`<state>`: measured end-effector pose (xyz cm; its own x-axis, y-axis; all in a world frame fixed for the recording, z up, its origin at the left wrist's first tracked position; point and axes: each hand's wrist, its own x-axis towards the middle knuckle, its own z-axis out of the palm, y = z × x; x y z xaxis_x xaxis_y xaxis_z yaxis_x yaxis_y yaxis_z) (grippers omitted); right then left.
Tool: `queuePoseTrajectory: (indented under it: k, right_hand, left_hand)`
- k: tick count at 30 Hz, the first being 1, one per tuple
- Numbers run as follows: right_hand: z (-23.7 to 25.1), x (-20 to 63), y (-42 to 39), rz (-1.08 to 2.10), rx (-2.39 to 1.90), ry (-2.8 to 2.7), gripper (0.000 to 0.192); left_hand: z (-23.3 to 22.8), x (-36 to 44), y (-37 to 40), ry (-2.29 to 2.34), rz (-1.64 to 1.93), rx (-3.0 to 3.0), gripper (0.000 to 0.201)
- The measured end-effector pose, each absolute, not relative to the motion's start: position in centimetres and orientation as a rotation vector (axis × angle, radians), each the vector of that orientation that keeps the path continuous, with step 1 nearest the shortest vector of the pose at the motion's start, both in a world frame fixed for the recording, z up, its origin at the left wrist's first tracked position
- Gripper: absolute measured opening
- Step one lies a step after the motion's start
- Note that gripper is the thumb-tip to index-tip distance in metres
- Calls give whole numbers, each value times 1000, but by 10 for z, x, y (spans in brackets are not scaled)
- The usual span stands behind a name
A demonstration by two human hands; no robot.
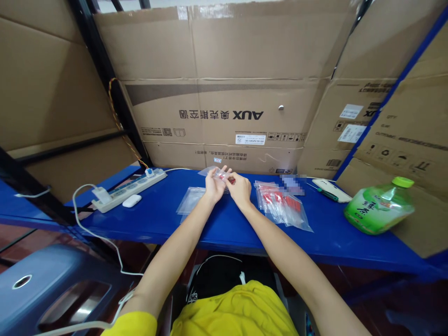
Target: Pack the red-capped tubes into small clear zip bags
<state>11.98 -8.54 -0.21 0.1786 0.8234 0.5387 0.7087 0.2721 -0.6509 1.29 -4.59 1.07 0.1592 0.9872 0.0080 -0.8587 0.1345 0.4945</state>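
In the middle of the blue table, my left hand (214, 185) holds a small clear plastic bag (209, 171), which lies across its palm and fingers. Something red shows through the plastic, too small to make out. From the right, the fingers of my right hand (240, 189) pinch at the bag's near side. Beneath and left of my left hand lies a stack of flat clear bags (189, 201). To the right of my right hand, several clear zip bags with red contents (282, 203) overlap in a pile.
A white power strip (129, 190) with plugs and a white earbud case (132, 200) are on the left. Toward the right are a green screwdriver (327, 193), a white flat object (332, 189) and a green bottle (380, 207). Cardboard panels (217, 56) wall the back; a stool (52, 280) stands lower left.
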Motion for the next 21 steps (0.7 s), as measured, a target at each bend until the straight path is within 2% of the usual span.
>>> queuePoseTrajectory:
  k: [11, 21]
  right_hand:
    - [4, 138, -74, 94, -1382, -1693, 14]
    - [-3, 186, -60, 59, -1597, -2121, 21]
  left_hand:
    - [14, 3, -42, 487, 1480, 312, 11]
    - [16, -8, -39, 456, 1597, 224, 12]
